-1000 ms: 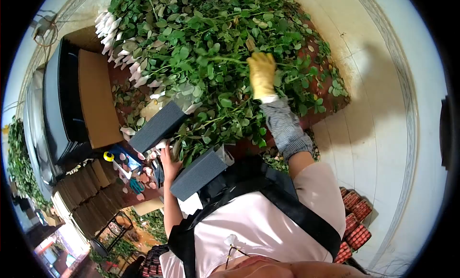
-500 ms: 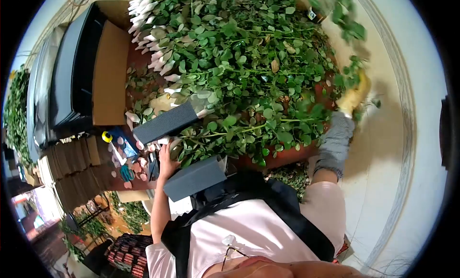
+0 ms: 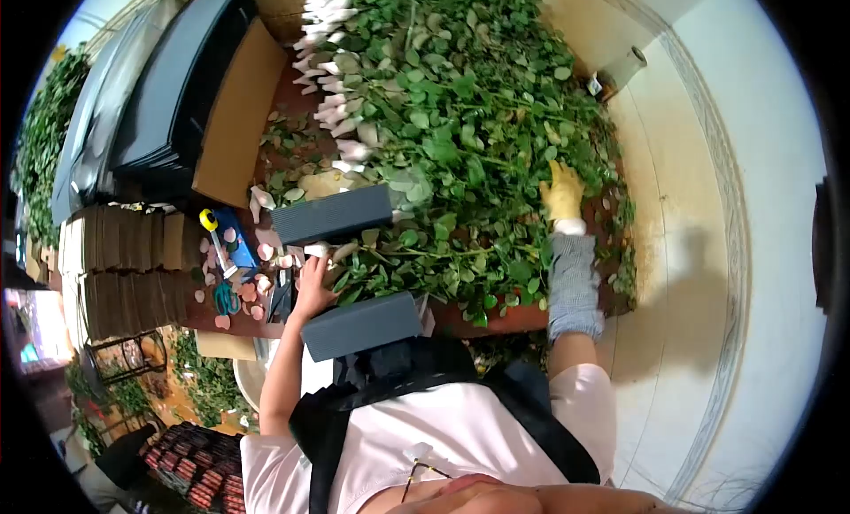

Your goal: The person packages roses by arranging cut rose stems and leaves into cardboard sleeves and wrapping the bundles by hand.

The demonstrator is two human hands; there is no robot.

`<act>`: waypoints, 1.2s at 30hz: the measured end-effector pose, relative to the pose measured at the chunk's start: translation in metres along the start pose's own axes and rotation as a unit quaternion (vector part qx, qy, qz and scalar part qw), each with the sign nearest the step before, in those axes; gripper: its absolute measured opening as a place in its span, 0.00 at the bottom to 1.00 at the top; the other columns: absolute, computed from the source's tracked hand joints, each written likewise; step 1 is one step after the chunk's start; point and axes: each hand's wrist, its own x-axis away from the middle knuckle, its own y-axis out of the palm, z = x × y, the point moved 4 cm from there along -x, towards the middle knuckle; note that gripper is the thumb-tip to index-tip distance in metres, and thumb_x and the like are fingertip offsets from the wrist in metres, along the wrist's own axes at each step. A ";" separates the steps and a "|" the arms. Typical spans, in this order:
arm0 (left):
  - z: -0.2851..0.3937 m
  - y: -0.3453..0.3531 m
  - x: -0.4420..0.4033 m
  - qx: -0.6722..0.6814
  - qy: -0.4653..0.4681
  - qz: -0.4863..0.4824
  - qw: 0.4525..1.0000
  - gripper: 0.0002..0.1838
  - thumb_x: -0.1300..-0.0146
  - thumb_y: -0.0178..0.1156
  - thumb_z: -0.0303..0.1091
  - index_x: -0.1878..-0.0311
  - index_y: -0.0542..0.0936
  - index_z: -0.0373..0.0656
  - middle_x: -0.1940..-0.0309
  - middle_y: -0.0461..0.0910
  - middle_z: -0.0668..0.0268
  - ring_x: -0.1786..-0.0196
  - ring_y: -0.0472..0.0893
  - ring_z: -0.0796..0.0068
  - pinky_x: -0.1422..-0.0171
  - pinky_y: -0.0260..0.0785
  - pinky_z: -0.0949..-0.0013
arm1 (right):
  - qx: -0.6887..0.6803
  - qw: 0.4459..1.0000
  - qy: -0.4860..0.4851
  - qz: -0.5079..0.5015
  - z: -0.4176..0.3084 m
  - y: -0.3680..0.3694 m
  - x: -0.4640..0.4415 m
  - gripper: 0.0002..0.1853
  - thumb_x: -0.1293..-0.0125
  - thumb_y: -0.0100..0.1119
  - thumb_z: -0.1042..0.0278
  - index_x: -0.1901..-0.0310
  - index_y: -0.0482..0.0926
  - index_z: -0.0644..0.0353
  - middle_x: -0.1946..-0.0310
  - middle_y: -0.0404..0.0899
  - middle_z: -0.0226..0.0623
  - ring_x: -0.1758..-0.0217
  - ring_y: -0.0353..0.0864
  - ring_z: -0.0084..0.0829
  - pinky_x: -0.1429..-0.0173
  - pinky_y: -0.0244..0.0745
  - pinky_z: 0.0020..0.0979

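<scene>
My bare left hand (image 3: 314,286) is at the blossom end of several leafy rose stems, its fingers and thumb around pale rose heads (image 3: 316,249). One dark corrugated block (image 3: 332,215) lies just beyond this hand, and a second dark block (image 3: 363,326) is close to my body. My right hand (image 3: 563,195), in a yellow glove, rests over the leaves at the stem end with fingers stretched out. Beyond both hands lies a large pile of roses (image 3: 460,98), their heads in white sleeves (image 3: 329,67) pointing left.
On the left are a yellow-handled cutter (image 3: 210,220), teal-handled scissors (image 3: 227,298), a blue box (image 3: 237,241) and scattered petals. Stacked cardboard (image 3: 133,275) and dark sheets (image 3: 181,89) stand farther left. A wall (image 3: 682,248) bounds the right side, with a clear jar (image 3: 622,71) near it.
My right hand has moved left from beside the wall onto the leaves; the stem foliage raised beside it is no longer there. My left hand stays by the rose heads. The view has shifted.
</scene>
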 end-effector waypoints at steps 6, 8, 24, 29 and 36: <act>0.010 -0.008 -0.001 0.012 -0.006 -0.006 1.000 0.45 0.56 0.77 0.40 0.31 0.69 0.51 0.52 0.70 0.57 0.46 0.71 0.51 0.40 0.64 0.53 | -0.242 0.963 -0.108 -0.053 -0.130 0.070 0.002 0.26 0.38 0.65 0.65 0.37 0.75 0.55 0.37 0.76 0.46 0.35 0.75 0.45 0.31 0.69 0.42; 0.016 -0.016 -0.002 0.020 -0.020 -0.033 0.999 0.47 0.59 0.76 0.37 0.30 0.68 0.52 0.52 0.70 0.56 0.45 0.72 0.50 0.40 0.66 0.53 | -0.246 0.949 -0.142 -0.135 -0.124 0.141 0.009 0.25 0.36 0.64 0.64 0.37 0.75 0.55 0.40 0.78 0.48 0.36 0.77 0.47 0.34 0.73 0.40; -0.026 -0.039 0.044 0.192 -0.246 -0.109 0.944 0.14 0.29 0.55 0.41 0.55 0.83 0.40 0.65 0.82 0.46 0.58 0.81 0.41 0.54 0.73 0.48 | -0.414 0.670 -0.488 -0.377 -0.428 -0.032 0.164 0.23 0.37 0.61 0.72 0.39 0.76 0.56 0.44 0.80 0.43 0.43 0.80 0.45 0.36 0.74 0.41; -0.018 -0.035 0.038 0.224 -0.242 -0.143 0.933 0.22 0.30 0.55 0.52 0.64 0.84 0.41 0.69 0.83 0.49 0.64 0.82 0.43 0.57 0.75 0.48 | -0.086 0.780 -0.454 -0.421 -0.422 -0.020 0.159 0.17 0.35 0.60 0.51 0.64 0.86 0.58 0.66 0.86 0.41 0.61 0.86 0.42 0.58 0.80 0.44; -0.002 -0.029 0.027 0.040 -0.169 -0.274 0.946 0.23 0.39 0.63 0.56 0.63 0.86 0.44 0.68 0.85 0.57 0.60 0.86 0.57 0.57 0.78 0.57 | 0.094 0.674 -0.436 -0.589 -0.414 0.001 0.170 0.20 0.29 0.52 0.50 0.48 0.83 0.56 0.49 0.85 0.40 0.47 0.84 0.41 0.48 0.77 0.48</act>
